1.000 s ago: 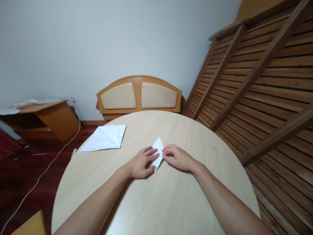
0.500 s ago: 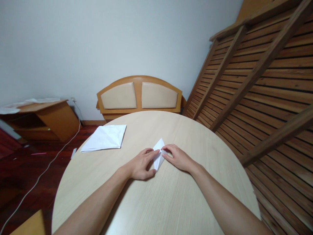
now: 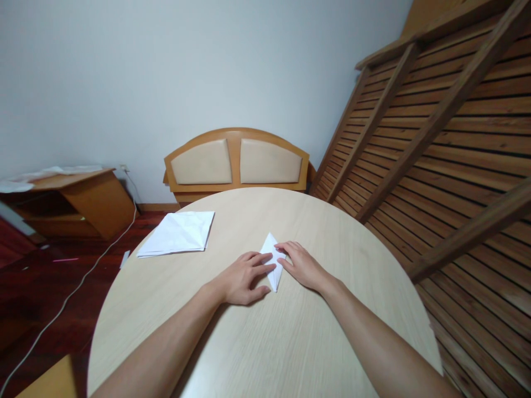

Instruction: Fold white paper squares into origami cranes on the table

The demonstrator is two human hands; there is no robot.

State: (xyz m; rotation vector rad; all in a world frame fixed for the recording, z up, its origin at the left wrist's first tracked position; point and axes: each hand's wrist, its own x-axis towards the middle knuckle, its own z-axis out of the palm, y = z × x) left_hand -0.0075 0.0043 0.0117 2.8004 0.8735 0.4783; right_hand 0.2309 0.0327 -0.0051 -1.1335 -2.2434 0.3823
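Note:
A small piece of white folded paper [image 3: 271,281], shaped like a narrow diamond, lies on the round table in front of me. My left hand [image 3: 248,276] rests at its left side with the fingers spread, and the fingertips lie flat on the paper. At the right edge, my right hand [image 3: 302,265] holds the paper between a bent thumb and forefinger. The fingers of both hands cover the middle of the paper.
A stack of white paper sheets [image 3: 178,235] lies at the table's [image 3: 307,342] left rear. Behind the table stands a padded headboard [image 3: 236,160]. Wooden slats [image 3: 435,149] lean at the right. A low cabinet [image 3: 95,199] and a white cable [image 3: 89,271] are at the left.
The folded paper has turned slightly, its lower tip swinging right and its upper tip moving a little left. My left fingers have slid further over it; the right hand barely shifted.

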